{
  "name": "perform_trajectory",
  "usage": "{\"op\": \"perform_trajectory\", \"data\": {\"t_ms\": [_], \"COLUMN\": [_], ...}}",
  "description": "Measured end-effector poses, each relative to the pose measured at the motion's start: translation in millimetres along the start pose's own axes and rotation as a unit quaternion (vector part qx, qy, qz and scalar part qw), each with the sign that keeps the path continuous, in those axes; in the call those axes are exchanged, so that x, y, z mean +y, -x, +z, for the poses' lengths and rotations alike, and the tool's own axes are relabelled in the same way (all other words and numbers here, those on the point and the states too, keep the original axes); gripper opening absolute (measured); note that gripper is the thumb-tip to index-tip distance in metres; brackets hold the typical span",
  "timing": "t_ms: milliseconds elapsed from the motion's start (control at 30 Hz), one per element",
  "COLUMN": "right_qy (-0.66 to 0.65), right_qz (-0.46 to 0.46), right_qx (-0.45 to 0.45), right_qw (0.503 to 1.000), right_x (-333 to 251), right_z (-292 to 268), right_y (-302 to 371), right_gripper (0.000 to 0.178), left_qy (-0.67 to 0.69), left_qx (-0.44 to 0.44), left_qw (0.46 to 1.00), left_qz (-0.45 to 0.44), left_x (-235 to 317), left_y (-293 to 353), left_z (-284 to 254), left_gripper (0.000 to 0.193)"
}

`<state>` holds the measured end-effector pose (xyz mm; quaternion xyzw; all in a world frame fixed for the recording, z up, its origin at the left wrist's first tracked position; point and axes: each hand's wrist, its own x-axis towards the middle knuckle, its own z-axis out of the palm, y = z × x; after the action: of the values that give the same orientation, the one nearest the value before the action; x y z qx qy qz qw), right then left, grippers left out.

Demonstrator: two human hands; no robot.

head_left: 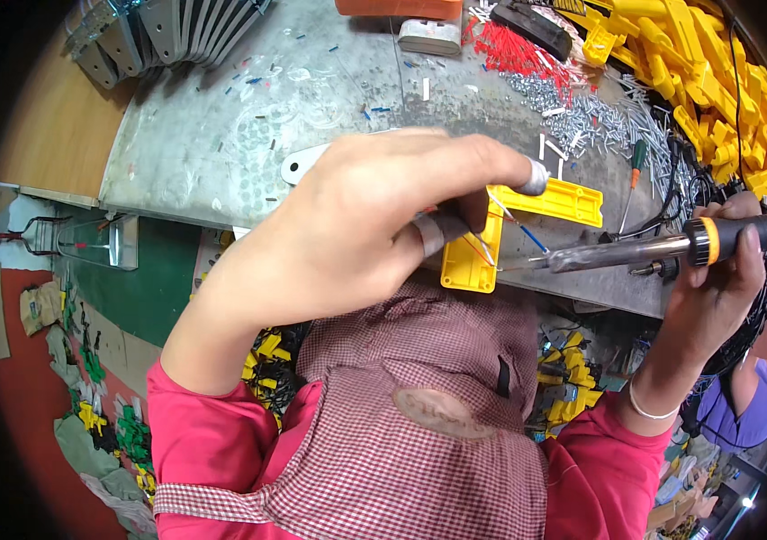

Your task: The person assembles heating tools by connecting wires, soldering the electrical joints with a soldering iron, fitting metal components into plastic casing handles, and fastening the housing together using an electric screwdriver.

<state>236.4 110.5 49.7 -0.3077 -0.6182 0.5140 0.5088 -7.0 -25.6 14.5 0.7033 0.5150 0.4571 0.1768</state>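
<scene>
In my right hand (730,261) is a soldering iron (636,252) with a black and yellow handle, its fingers wrapped around the grip. The tip points left and reaches thin wires (484,249) above a yellow plastic housing (469,274). My left hand (374,207), with pale tape on its thumb and a finger, bends over the housing. Its fingers pinch the thin red and white wires; the exact grip is partly hidden by the hand. A second yellow arm of plastic (563,200) extends to the right behind the fingers. A short blue-sleeved wire end (535,238) sticks out beside the iron tip.
Piles of screws (582,121), red wire pieces (509,49) and yellow plastic housings (690,63) cover the far right. A screwdriver (637,171) lies near black cables. Grey metal plates (167,31) stand far left. A person in purple (744,405) is at the right.
</scene>
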Motion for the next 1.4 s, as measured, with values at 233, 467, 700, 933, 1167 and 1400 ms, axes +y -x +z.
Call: {"op": "perform_trajectory", "data": {"t_ms": [233, 467, 700, 933, 1167, 1400], "right_qy": [0.001, -0.006, 0.006, -0.008, -0.015, -0.062], "right_qz": [0.017, 0.019, 0.009, 0.006, 0.017, -0.011], "right_qx": [-0.010, -0.019, -0.017, -0.041, -0.021, 0.019], "right_qw": [1.000, 1.000, 1.000, 0.999, 1.000, 0.998], "right_x": [16, 21, 21, 23, 24, 16], "right_z": [8, 8, 12, 5, 4, -10], "right_y": [7, 9, 10, 11, 10, -3], "right_gripper": [0.034, 0.033, 0.033, 0.034, 0.033, 0.031], "left_qy": [-0.023, -0.007, 0.013, -0.043, -0.276, -0.241], "left_qx": [0.024, 0.018, 0.008, 0.035, 0.092, 0.079], "left_qw": [0.998, 0.999, 0.999, 0.998, 0.938, 0.967], "left_qz": [0.044, 0.038, 0.044, 0.010, -0.189, -0.031], "left_x": [-6, -7, -9, -4, -48, -31], "left_y": [1, 2, 3, 7, 36, 22], "left_z": [12, 15, 15, 1, -43, -25], "left_gripper": [0.067, 0.070, 0.075, 0.073, 0.054, 0.036]}}
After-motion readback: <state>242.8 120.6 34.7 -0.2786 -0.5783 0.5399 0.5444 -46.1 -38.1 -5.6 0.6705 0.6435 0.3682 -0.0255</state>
